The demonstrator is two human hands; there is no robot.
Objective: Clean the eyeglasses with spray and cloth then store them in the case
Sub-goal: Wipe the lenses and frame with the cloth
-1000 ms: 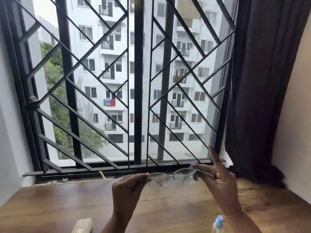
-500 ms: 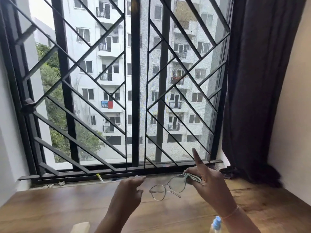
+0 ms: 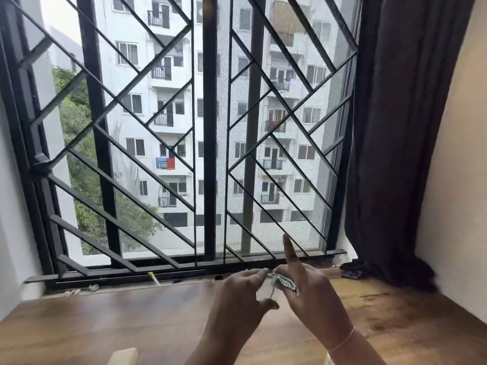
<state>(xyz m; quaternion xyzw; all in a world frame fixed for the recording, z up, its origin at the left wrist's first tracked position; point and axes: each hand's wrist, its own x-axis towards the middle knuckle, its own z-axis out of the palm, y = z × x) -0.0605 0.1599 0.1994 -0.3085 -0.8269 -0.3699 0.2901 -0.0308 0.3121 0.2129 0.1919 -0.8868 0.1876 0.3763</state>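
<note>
The eyeglasses [image 3: 265,292] show only as a thin clear rim between my two hands, held above the wooden desk [image 3: 131,320]. My left hand [image 3: 237,296] pinches that rim between fingertips and thumb. My right hand [image 3: 313,296] presses a small teal-patterned cloth [image 3: 286,282] against the other lens, its index finger pointing straight up. Most of the frame and lenses are hidden by my fingers and the cloth. A beige case [image 3: 123,356] peeks in at the bottom edge, left of my left arm. The spray bottle is hidden by my right forearm.
A barred window [image 3: 210,154] rises right behind the desk, with small scraps and a yellow-tipped stick [image 3: 153,277] on its sill. A dark curtain [image 3: 395,154] hangs at the right, a dark bundle [image 3: 351,270] at its foot.
The glasses dropped lower and turned nearly edge-on. My left hand let go half a second ago and has closed on the rim again. The right hand kept the cloth on the lens.
</note>
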